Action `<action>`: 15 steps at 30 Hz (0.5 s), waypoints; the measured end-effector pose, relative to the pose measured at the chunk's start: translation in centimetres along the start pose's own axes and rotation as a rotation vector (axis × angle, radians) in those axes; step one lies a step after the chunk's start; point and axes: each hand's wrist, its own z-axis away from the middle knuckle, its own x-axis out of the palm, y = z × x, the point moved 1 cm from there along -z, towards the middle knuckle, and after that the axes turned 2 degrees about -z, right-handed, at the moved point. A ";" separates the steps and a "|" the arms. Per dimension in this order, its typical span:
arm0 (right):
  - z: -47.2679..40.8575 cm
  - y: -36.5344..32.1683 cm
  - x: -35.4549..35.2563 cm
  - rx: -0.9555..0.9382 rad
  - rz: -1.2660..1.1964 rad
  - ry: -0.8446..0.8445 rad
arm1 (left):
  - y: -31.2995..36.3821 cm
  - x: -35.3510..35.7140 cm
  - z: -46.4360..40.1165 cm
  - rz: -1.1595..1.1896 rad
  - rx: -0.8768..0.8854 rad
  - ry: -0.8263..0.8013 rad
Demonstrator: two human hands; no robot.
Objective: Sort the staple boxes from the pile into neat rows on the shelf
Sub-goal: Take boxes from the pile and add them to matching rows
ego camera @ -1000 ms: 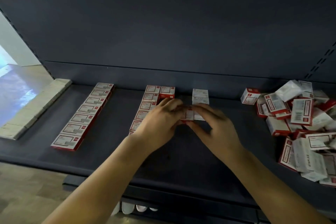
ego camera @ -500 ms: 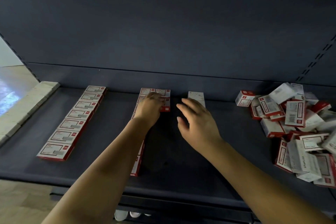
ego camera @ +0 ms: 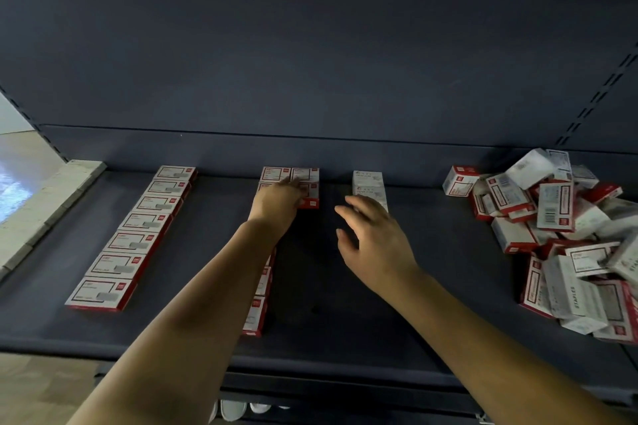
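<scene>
Red-and-white staple boxes [ego camera: 303, 187] at frame centre are lying flat, long axes left-right; your left hand [ego camera: 276, 203] is pressing them, your right hand [ego camera: 374, 238] hovering spread, empty.

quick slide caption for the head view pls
Left hand presses a box into the middle row while the open right hand hovers; unsorted pile waits at right.

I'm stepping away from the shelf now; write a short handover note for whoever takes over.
Left hand: resting on the red-and-white staple boxes at the back of the middle row.
Right hand: open, empty, near the short white-box row.
Done: a full left row of red-and-white boxes on the dark shelf; the middle row runs front to back.
Left: the jumbled pile of boxes on the right.
</scene>
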 end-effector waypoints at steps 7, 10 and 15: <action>2.6 1.2 -2.5 0.074 -0.090 0.019 | 3.7 -0.3 2.9 0.130 0.061 0.113; 4.2 2.7 -4.3 0.077 -0.072 0.036 | 7.3 -0.7 6.3 0.208 0.230 0.281; 7.9 5.9 -7.1 0.161 -0.058 0.074 | 13.3 -1.0 9.1 0.303 0.395 0.355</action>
